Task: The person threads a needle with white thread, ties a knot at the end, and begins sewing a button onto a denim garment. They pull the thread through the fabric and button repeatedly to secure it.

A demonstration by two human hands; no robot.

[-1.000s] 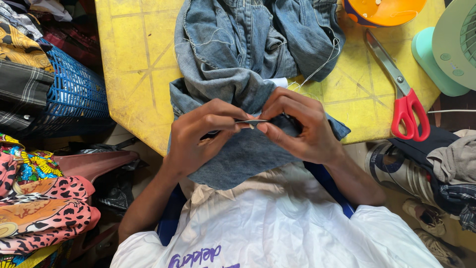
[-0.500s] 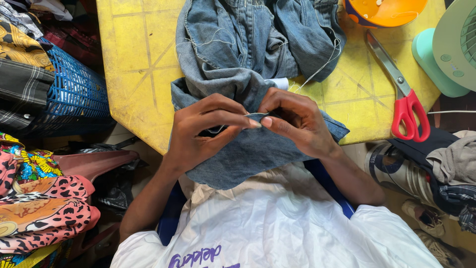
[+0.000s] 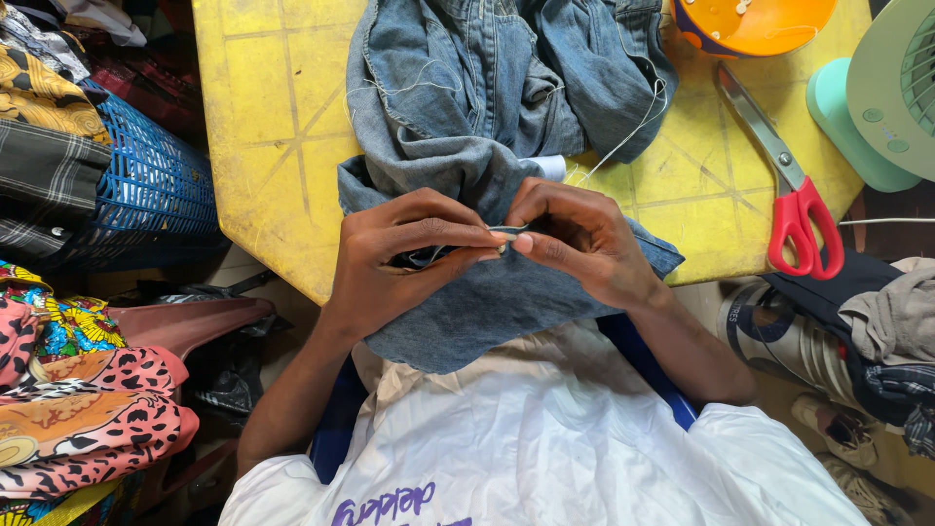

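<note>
Both hands pinch a fold of the denim garment (image 3: 487,117) w/ fingertips meeting: left hand (image 3: 394,258), right hand (image 3: 584,239). Denim lies on yellow desk (image 3: 263,146), hanging over front edge. Red scissors (image 3: 794,200) well apart, right.

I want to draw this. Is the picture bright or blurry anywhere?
Head view: soft, even daylight, no harsh glare; the yellow table is bright, the left hand, right hand and denim garment are sharp, with dim shadow under the table edge.

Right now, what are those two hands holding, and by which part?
Both the left hand and right hand pinch a fold of the denim garment at its near edge, fingertips meeting.
</note>
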